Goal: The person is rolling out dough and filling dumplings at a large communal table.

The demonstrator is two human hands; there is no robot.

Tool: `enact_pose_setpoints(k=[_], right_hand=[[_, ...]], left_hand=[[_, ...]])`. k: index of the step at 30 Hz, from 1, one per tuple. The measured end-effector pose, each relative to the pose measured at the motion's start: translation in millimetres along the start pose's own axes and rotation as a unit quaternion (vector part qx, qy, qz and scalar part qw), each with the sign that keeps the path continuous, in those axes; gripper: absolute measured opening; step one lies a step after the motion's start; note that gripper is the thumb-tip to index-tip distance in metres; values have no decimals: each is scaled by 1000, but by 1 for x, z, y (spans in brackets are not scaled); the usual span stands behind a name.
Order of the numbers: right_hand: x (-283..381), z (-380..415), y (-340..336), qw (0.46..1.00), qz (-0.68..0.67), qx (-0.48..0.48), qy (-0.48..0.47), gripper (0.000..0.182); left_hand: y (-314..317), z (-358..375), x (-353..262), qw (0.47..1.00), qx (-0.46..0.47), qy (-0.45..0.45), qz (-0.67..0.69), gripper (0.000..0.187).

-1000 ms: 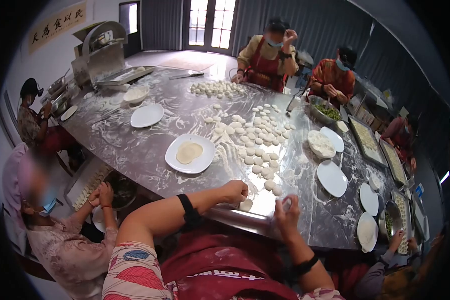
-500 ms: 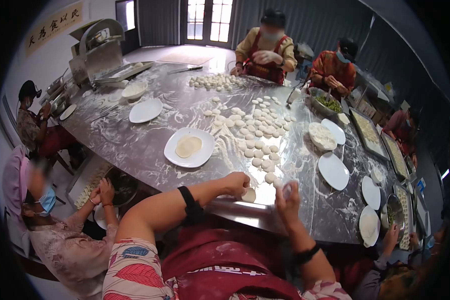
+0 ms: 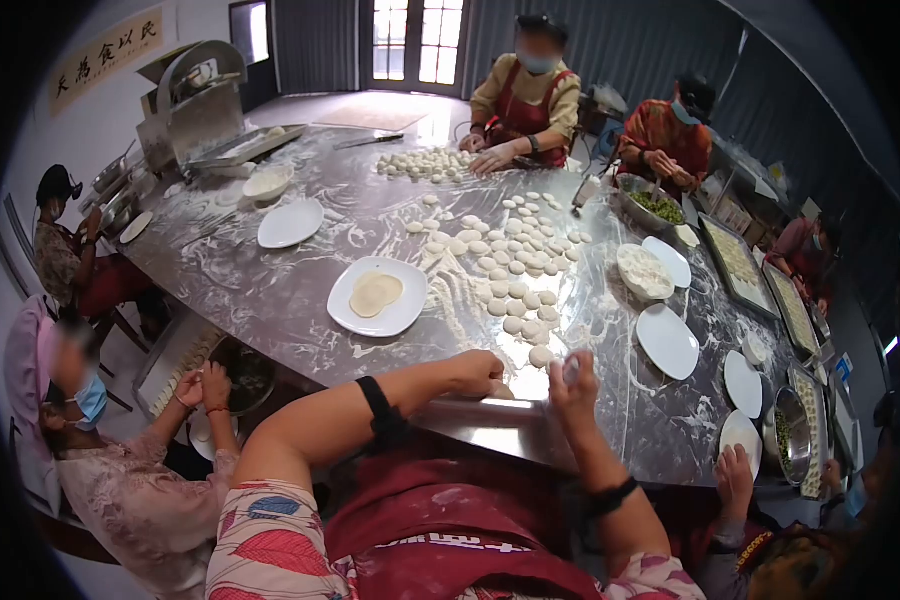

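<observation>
My left hand (image 3: 480,374) is at the table's near edge, its fingers curled over a flat dough round (image 3: 500,392) that shows only in part below them. To its right, my right hand (image 3: 574,388) is raised with bent fingers around something pale that I cannot make out. Small floured dough discs (image 3: 540,356) lie just beyond both hands, with many more farther up the table. A white square plate (image 3: 342,312) to the left holds thin rolled wrappers (image 3: 376,293).
The floured metal table (image 3: 240,250) bears white plates (image 3: 667,342), a flour bowl (image 3: 646,272) and a filling bowl (image 3: 652,204). A co-worker (image 3: 526,100) stands across it. Another person (image 3: 120,470) sits at the left; a person's hand (image 3: 736,475) touches a plate at the lower right.
My left hand has closed lower over the dough round, hiding more of it. The co-worker across has lowered a hand to the dough pieces. A person's hand at the lower right has moved onto a plate.
</observation>
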State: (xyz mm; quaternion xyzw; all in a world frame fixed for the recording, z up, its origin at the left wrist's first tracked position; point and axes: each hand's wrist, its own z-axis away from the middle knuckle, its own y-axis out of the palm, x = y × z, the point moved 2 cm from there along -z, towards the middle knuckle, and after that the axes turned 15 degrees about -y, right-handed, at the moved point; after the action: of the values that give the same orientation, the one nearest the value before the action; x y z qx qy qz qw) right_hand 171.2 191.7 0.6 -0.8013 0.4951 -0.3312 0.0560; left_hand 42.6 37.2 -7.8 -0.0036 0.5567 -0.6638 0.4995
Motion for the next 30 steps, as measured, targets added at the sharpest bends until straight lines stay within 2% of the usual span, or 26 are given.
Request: enact_pose_setpoints(k=[2, 6, 9, 11, 13, 14, 16, 17, 18, 21, 24, 25, 27, 30], right_hand=[[-14, -17, 17, 999, -18, 18, 28, 20], [-1, -8, 2, 1000, -11, 17, 6, 20], [23, 25, -24, 994, -85, 28, 58, 18], [19, 35, -22, 990, -119, 13, 79, 18], [12, 9, -13, 999, -38, 7, -15, 19], [4, -2, -3, 998, -39, 29, 43, 20], [-13, -22, 17, 1000, -4, 0, -26, 24], [-23, -24, 24, 1000, 7, 15, -3, 25], [-20, -26, 22, 999, 15, 22, -18, 25], [-15, 4, 1, 997, -40, 39, 50, 24], [20, 43, -26, 987, -113, 19, 109, 24], [19, 50, -28, 994, -76, 22, 80, 24], [13, 34, -25, 998, -32, 42, 34, 23], [-10, -11, 8, 1000, -14, 16, -2, 24]], left_hand=[[2, -8, -4, 998, -52, -10, -29, 20], [4, -11, -7, 1000, -3, 17, 1, 19], [3, -9, 1, 998, -40, 24, -53, 18], [0, -13, 2, 999, -35, 25, -24, 16], [5, -9, 6, 1000, -19, 20, 3, 14], [2, -4, -3, 1000, -15, 9, 9, 17], [4, -19, -5, 999, -48, -6, -15, 18], [6, -25, -4, 998, -60, -14, -25, 18], [7, -25, -6, 999, -45, -12, -8, 19], [7, -15, -8, 999, -17, -5, -30, 21], [14, -18, 14, 999, -16, 2, 52, 21], [14, -17, 20, 996, -13, 5, 88, 21], [7, -7, 15, 997, 40, -5, 70, 22], [-6, 2, -13, 999, 10, -41, -15, 24]])
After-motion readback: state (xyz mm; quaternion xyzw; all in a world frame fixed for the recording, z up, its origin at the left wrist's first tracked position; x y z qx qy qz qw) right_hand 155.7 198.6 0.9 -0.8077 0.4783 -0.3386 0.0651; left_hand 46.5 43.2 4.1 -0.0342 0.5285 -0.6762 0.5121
